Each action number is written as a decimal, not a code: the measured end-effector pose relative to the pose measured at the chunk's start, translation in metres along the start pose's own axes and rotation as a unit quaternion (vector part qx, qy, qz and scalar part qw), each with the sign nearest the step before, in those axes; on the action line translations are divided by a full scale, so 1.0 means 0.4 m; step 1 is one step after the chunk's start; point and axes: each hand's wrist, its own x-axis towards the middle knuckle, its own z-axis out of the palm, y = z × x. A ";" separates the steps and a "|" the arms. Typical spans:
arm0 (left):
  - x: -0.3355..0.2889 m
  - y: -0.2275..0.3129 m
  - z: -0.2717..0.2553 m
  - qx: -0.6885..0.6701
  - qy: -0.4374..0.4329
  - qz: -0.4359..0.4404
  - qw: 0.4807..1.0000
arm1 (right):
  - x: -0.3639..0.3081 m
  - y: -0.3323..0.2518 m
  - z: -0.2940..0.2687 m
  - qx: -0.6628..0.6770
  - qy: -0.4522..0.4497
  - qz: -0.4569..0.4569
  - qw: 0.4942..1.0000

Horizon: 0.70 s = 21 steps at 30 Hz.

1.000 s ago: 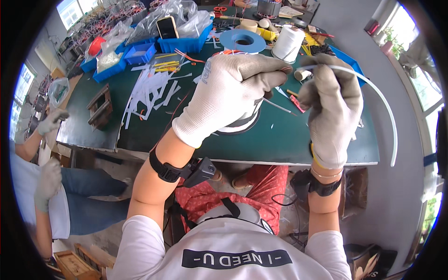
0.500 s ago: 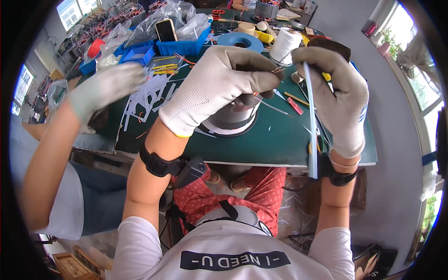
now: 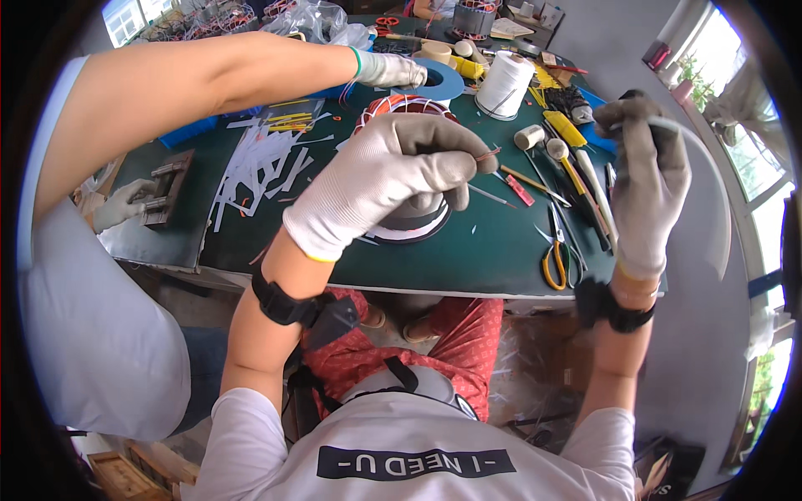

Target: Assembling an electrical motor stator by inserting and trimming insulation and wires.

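Wire ends at mid-frame poke rightward from the pinched fingertips of your left hand; your right hand, upper right, grips blurred white tubing (it arcs rightward, away from them).

Bright daylight fills your view; the window at far right glares white. Your right hand looks smeared, and straight edges bend toward the black rim.
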 end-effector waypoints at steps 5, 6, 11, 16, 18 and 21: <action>-0.002 -0.015 0.037 0.010 0.032 0.057 0.998 | -0.100 0.058 0.072 0.198 -0.113 0.075 0.971; 0.002 -0.018 0.041 0.012 0.039 0.059 0.997 | -0.098 0.069 0.083 0.225 -0.104 0.071 0.966; -0.004 -0.018 0.031 0.014 0.048 0.070 0.996 | -0.076 0.071 0.103 0.257 -0.133 0.063 0.955; -0.007 -0.014 0.018 0.003 0.041 0.058 0.997 | -0.075 0.055 0.114 0.210 -0.127 0.048 0.968; -0.009 -0.014 0.016 0.002 0.035 0.059 0.998 | -0.077 0.053 0.114 0.207 -0.128 0.047 0.969; -0.010 -0.012 0.015 0.004 0.026 0.065 0.998 | -0.072 0.052 0.110 0.192 -0.137 0.039 0.971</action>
